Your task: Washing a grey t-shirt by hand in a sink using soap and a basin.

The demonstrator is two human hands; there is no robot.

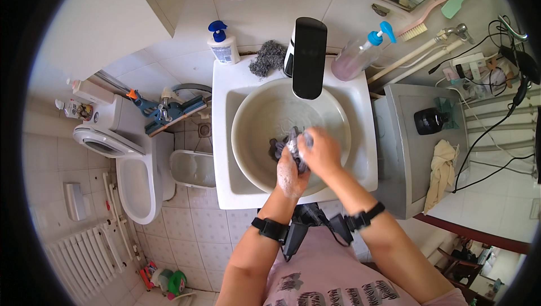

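Observation:
Both my hands work over a round pale basin [243,156] of water that sits inside the white sink [225,185]. Between them is a wet, soapy grey cloth [278,148], bunched up, its far end hanging toward the water. My left hand [291,175], streaked with suds, closes around the cloth from below. Pressed against it from the right, my right hand [322,151] also grips the cloth, its fingers curled. Part of the cloth is hidden behind my fingers.
A black-topped faucet [309,58] juts over the basin. Behind it stand a white pump bottle [223,46], a grey scouring mesh [268,58] and a clear pump bottle [355,58]. Right is a grey washing machine [406,153]; left are a toilet [138,187] and a bin [191,169].

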